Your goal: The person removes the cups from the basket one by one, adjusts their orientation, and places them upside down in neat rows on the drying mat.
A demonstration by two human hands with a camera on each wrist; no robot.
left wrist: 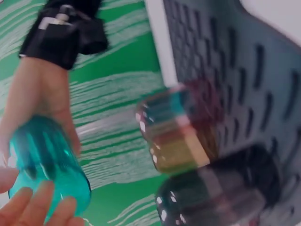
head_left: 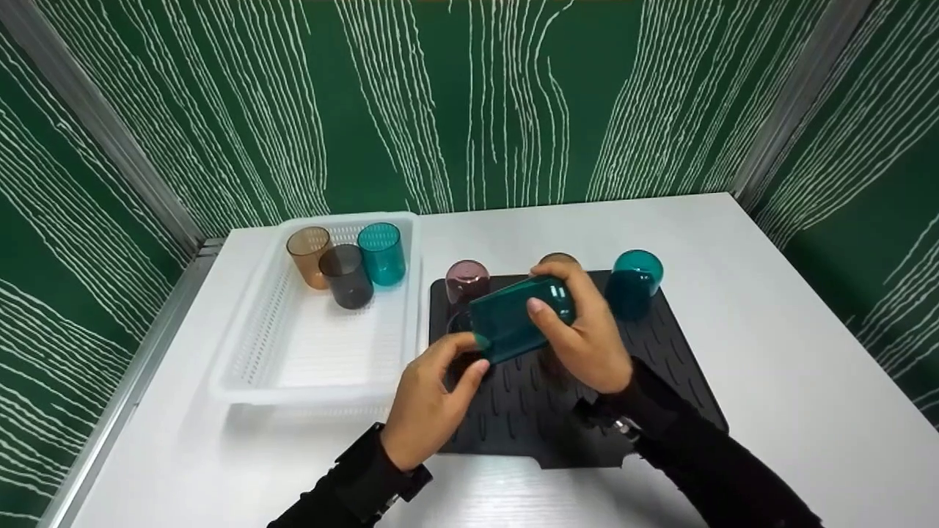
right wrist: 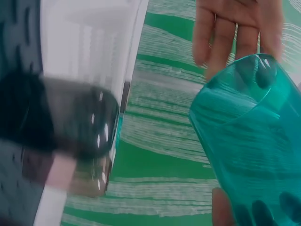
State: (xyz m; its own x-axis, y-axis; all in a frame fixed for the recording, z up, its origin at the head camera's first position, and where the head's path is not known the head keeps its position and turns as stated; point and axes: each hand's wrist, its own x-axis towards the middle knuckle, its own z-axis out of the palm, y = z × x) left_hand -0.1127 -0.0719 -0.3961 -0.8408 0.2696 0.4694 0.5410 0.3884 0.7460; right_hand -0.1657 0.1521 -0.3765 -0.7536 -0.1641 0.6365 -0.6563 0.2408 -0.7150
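Note:
A teal cup (head_left: pixel 513 319) lies tilted between both hands above the dark mat, its mouth toward the left. My right hand (head_left: pixel 590 341) grips it near the rounded base, thumb on the near side. At the rim, my left hand (head_left: pixel 436 389) pinches the lower edge between thumb and index finger. In the right wrist view the left fingers (right wrist: pixel 223 44) show beyond the mouth of the cup (right wrist: pixel 249 136), some seen through it. The left wrist view shows left fingertips (left wrist: pixel 40 205) in front of the cup (left wrist: pixel 51 162).
On the black ridged mat (head_left: pixel 675 367), a pink cup (head_left: pixel 467 279) and another teal cup (head_left: pixel 635 282) stand upside down; an amber one (head_left: pixel 557 258) and a dark one (left wrist: pixel 218 188) are partly hidden. A white basket (head_left: pixel 246 367) holds brown (head_left: pixel 308 257), grey (head_left: pixel 346 277) and teal (head_left: pixel 383 255) cups.

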